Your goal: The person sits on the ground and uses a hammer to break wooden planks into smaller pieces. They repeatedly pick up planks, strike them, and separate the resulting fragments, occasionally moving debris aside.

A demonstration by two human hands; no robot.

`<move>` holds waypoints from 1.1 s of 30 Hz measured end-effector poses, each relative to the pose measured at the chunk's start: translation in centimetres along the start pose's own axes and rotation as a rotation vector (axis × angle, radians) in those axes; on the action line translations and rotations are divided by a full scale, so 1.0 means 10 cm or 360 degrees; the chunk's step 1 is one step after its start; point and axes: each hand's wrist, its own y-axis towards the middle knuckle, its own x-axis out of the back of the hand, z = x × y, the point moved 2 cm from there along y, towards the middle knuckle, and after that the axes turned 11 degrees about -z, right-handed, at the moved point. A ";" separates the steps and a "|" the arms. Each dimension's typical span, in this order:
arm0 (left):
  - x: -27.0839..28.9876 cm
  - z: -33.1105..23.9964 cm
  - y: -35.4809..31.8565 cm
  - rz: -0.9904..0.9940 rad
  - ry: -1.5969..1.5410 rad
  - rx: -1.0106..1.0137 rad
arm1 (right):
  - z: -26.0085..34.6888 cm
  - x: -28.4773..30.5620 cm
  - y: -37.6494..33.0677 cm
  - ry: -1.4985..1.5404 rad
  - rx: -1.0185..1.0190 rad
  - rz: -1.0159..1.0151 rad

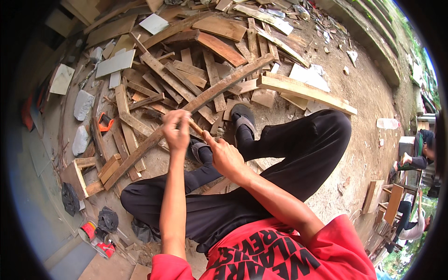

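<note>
A long, narrow wooden board lies slantwise across the scrap pile in front of me. My left hand is closed in a fist over this board; what its fingers hold is hidden. Wrapped round a slim wooden handle is my right hand, with the forefinger stretched along it. The handle's far end reaches my left hand, and no tool head shows. Both hands are in front of my bent legs, above my sandalled feet.
Loose boards pile up ahead. A thick pale beam lies right of them. An orange and black object sits at left, near white slabs and red containers. A plastic bottle and people are at right.
</note>
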 end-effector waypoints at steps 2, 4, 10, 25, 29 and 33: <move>-0.19 -0.21 -0.06 0.0127 -0.0116 -0.0161 | -0.14 -0.04 0.00 0.0108 -0.0081 -0.0001; -0.27 -0.31 -0.07 0.0053 -0.0180 -0.0086 | -0.39 -0.10 0.01 0.0279 -0.0172 -0.0031; 0.41 0.91 -0.23 -0.0815 -0.0125 0.0729 | -0.60 0.05 0.15 0.1049 -0.0897 -0.0305; 0.06 1.23 -0.19 0.0535 0.1358 0.0065 | -0.31 0.26 0.73 0.1037 -0.0833 0.0252; 0.16 1.76 -0.18 0.0744 0.1197 0.0440 | -0.44 0.63 1.48 0.0921 -0.0779 0.0570; 0.09 1.88 -0.42 0.0822 0.1172 0.0374 | -0.77 0.86 2.14 0.0802 -0.0963 0.0864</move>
